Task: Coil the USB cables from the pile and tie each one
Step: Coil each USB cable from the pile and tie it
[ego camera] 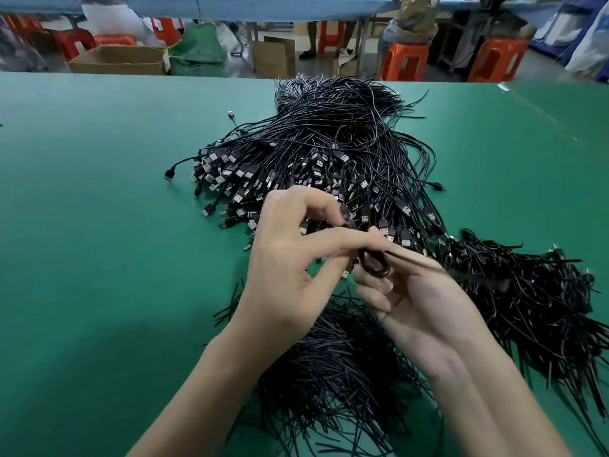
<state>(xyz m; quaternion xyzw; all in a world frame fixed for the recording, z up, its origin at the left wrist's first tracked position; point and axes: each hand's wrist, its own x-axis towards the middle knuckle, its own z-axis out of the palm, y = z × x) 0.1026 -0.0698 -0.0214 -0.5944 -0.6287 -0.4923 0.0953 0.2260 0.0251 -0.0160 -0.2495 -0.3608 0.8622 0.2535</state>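
A big pile of black USB cables (329,153) lies on the green table (99,225), plugs fanned toward me. Just above the pile's near edge my two hands meet over one black cable coil (374,263). My left hand (290,258) pinches the cable, its index finger stretched across the small loop. My right hand (418,298), palm up, grips the loop in its curled fingers while a blurred cable tail streams off to the right. A heap of tied coils (527,291) sits at the right.
A bundle of thin black ties (346,374) lies under my forearms. One stray cable (231,114) lies apart at the back left. Beyond the table's far edge stand cardboard boxes (118,61), orange stools (405,64) and a seated person (415,21).
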